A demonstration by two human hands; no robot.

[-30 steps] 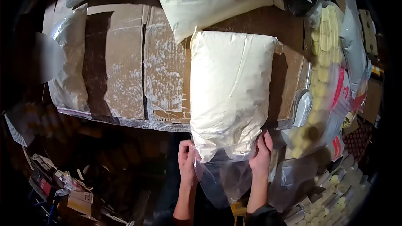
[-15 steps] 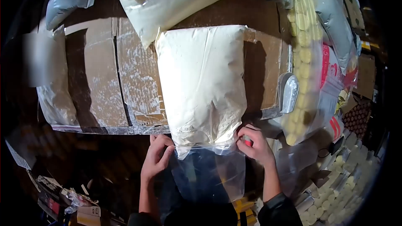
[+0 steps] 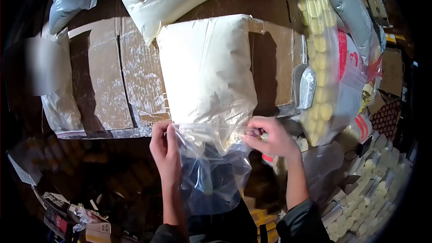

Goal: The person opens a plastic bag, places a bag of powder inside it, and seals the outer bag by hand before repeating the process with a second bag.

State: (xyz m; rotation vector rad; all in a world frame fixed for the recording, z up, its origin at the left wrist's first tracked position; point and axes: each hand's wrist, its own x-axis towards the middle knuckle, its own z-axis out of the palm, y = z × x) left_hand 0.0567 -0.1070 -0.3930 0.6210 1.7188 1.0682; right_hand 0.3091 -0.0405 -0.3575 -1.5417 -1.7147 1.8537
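A clear plastic bag [image 3: 207,67] packed with cream-white powder lies flat, its lower end hanging over the near edge of the cardboard. Thumb and fingers of my left hand [image 3: 165,150] are closed on the left side of the clear plastic, just below the powder. My right hand [image 3: 272,138] pinches the right side of the same plastic at about the same height. Between the hands the film is stretched in a line, and its loose, see-through part [image 3: 216,180] hangs down in front of my lap.
The bag rests on powder-dusted cardboard [image 3: 139,63]. A metal scoop [image 3: 307,87] lies to its right, beside a long clear bag of round yellow pieces [image 3: 319,67]. More filled bags [image 3: 180,0] lie behind. Many pale, round-ended pieces [image 3: 373,175] are stacked at lower right.
Both hands have moved up, and the stretched line of plastic has risen with them. The loose plastic below is more crumpled. The filled bag appears slightly further up and left in view.
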